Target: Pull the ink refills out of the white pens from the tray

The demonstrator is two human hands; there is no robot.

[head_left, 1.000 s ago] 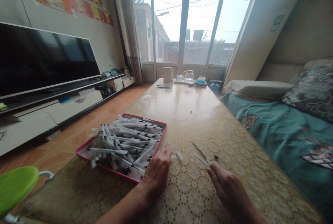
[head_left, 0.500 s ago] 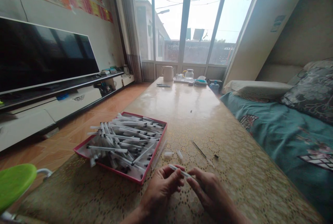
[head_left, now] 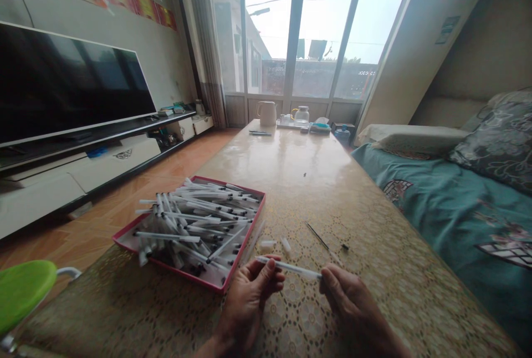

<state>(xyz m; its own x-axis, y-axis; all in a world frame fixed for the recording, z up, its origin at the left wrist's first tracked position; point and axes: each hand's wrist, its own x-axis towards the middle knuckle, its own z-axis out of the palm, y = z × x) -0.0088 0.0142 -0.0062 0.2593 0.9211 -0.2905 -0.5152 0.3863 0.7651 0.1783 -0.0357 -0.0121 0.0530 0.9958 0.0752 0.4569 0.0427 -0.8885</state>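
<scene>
A slim white pen (head_left: 297, 269) spans the gap between my two hands above the table. My left hand (head_left: 253, 286) pinches it near its left end between thumb and fingers. At its other end, my right hand (head_left: 347, 294) grips the tip with thumb and forefinger. Just beyond lie two short whitish caps (head_left: 286, 244), a dark thin refill (head_left: 318, 236) and a small black plug (head_left: 344, 247). To the left, a red-edged box (head_left: 189, 280) is heaped with many white pens (head_left: 199, 219) with black ends.
The long patterned table (head_left: 291, 164) reaches toward the window. At its far end stand a beige jug (head_left: 266, 113), a glass pitcher (head_left: 302, 115) and a tissue pack (head_left: 320, 127). A green stool (head_left: 27, 291) is at left, a teal-covered sofa (head_left: 432, 208) at right.
My right hand has moved right, away from my left, and more of the pen shows between them. My left hand has shifted slightly left, still pinching it.
</scene>
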